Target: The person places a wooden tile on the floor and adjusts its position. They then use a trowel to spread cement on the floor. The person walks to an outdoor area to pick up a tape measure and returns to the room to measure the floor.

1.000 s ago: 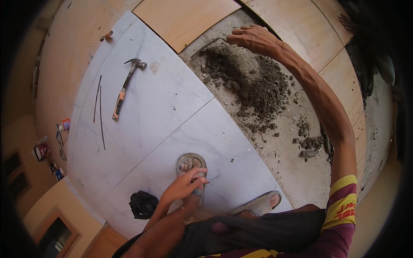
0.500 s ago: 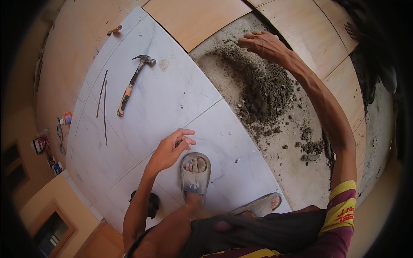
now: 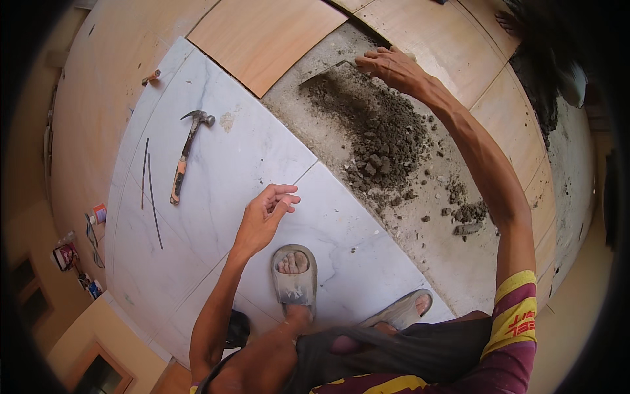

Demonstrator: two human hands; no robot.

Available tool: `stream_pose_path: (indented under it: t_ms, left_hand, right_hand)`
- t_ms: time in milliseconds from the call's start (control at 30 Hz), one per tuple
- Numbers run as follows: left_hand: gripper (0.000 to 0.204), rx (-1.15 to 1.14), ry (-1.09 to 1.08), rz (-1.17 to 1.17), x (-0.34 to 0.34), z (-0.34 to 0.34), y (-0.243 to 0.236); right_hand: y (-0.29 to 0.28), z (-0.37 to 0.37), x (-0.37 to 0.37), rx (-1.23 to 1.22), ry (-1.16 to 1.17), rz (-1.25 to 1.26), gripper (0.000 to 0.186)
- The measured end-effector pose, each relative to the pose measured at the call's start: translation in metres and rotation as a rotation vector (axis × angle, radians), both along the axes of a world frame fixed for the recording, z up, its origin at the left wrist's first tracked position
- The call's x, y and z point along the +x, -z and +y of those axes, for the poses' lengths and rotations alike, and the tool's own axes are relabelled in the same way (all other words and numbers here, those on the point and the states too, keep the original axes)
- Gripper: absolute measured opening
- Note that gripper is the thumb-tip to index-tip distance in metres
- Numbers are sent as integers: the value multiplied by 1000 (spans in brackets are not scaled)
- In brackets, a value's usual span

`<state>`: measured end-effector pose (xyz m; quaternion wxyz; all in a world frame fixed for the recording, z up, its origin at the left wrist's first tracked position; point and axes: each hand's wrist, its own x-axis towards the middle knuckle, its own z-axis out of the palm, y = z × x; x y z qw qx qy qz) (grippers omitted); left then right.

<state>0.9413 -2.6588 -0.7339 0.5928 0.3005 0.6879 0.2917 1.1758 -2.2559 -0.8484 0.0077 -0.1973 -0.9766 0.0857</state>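
Observation:
My right hand (image 3: 394, 69) is closed on a trowel (image 3: 322, 71) at the upper middle, its blade at the top of a pile of grey crumbly mortar (image 3: 374, 141) on bare concrete (image 3: 453, 282). My left hand (image 3: 266, 213) hovers over the white marble-look tiles (image 3: 226, 184), fingers loosely bent and apart, holding nothing. A claw hammer (image 3: 188, 151) lies on these tiles to the left of my left hand, beside two thin dark rods (image 3: 151, 197). My sandalled feet (image 3: 292, 285) are below my left hand.
Wood-look tiles (image 3: 256, 39) border the concrete. Another person's bare foot (image 3: 508, 23) is at the upper right. A small wooden-handled tool (image 3: 150, 77) lies at the upper left; bottles and packets (image 3: 72, 256) sit at the left. A dark object (image 3: 237, 328) lies behind my left leg.
My left hand has risen from over my sandal onto the tiles above it. My right hand still has the trowel at the pile, which looks slightly shifted. The whole view has moved a little.

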Motion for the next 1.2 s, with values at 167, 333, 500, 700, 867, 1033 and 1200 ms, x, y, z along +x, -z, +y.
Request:
stream_pose_path:
  t_ms: [167,333,500,700,867,1033,1200]
  left_hand:
    - [36,-106,-16,77,0,-46,-15]
    - [34,-141,-69,8,16,-68,-1]
    - [35,-127,-22,-24,34,-45,-5]
    - [35,-167,-76,0,32,-74,-5]
    - [36,-196,-125,-40,44,-89,-2]
    - [35,-196,-52,-82,68,-80,3]
    - [33,-236,-68,-88,63,-108,-9]
  right_hand:
    - [-33,-77,103,-174,-104,-380,12]
    - [-51,-84,133,-313,207,-50,23]
    - [-21,-48,82,-126,384,138,26]
    - [-21,-96,132,-248,442,-67,27]
    - [-25,-81,126,-306,555,23,31]
    - [7,-34,60,-125,514,172,30]
    - [-30,-56,151,-327,284,-73,23]
